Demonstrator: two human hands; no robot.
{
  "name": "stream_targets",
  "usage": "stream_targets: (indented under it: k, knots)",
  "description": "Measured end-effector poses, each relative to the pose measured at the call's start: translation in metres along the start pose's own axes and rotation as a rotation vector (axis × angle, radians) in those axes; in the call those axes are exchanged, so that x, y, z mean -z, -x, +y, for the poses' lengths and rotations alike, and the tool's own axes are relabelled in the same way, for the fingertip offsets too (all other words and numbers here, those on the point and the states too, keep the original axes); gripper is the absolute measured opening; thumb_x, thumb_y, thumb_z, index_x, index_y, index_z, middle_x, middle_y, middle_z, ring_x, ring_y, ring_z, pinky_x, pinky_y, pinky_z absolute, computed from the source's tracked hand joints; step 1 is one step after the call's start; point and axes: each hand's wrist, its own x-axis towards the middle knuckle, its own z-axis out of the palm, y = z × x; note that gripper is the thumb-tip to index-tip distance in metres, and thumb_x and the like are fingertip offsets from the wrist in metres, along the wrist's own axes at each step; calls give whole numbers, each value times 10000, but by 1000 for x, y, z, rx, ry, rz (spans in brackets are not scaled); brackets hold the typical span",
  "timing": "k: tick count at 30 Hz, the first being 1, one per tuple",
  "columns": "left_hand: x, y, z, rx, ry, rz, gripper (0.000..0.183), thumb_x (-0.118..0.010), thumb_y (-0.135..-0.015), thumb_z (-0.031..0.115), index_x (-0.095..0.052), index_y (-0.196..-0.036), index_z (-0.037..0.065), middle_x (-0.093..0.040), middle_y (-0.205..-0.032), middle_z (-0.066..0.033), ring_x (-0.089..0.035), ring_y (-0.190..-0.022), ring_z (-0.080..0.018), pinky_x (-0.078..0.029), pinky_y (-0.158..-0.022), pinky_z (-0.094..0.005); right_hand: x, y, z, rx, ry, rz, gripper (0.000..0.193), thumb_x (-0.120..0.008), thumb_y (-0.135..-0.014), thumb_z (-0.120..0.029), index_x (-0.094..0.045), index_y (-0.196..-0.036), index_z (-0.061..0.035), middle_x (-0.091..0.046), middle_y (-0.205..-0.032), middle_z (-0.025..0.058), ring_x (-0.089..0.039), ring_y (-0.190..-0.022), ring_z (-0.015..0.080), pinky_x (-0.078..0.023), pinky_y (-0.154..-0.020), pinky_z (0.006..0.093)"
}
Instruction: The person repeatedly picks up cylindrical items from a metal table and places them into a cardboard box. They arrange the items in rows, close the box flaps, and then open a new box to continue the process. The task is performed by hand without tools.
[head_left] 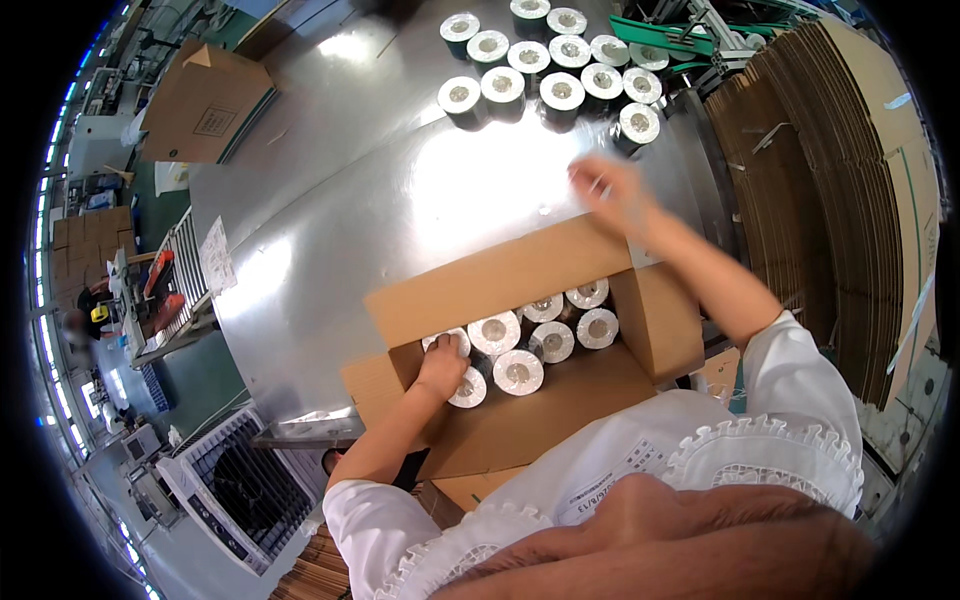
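Note:
An open cardboard box (505,278) with its flaps folded out stands at the near edge of the metal table (340,225). Several rolls (518,372) with white round ends and dark sides, wrapped in clear film, stand upright inside it in two rows. My left hand (440,370) reaches into the box's left end, its fingers curled on a roll (460,334) in the far corner. Blurred by motion, my right hand (615,195) is above the table beyond the box's far right corner, fingers apart and holding nothing visible. Nearest to it is a standing roll (638,124).
More wrapped rolls (529,57) stand grouped at the table's far right, beside a green-edged guide (660,35). Flattened cardboard (810,170) is stacked along the right. Another carton (205,105) sits at the far left. A slatted grey unit (235,490) stands at lower left.

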Motion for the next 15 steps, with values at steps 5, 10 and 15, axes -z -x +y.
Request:
stream_targets:
  k: [5,10,15]
  knots:
    - [-10,0,0,17,6,-42,149,-661,-735,204,-730,-853,145,-517,-1126,-155,-463,-1133,-334,-474,-881,-394,78,-103,159,-470,795,-97,790,-716,-753,-254,-318,-1430,-172,-640,-1099,183,-626,-1006,335,-503,-842,417]
    - [-16,-1,-3,14,57,-51,202,-716,-682,222,-726,-860,127,-472,-1255,-211,-411,-1218,-384,-451,-924,-445,57,-118,213,-441,751,-426,942,-779,-664,-204,-266,-1455,-183,-639,-1061,218,-627,-963,386,-506,-817,437]
    - [-2,-13,18,69,103,-380,179,-674,-758,212,-722,-901,115,-569,-1177,-194,-562,-1067,-342,-495,-854,-427,28,-119,252,-311,582,-309,873,-749,-654,-102,-327,-1418,-114,-646,-915,250,-634,-867,393,-507,-765,446]
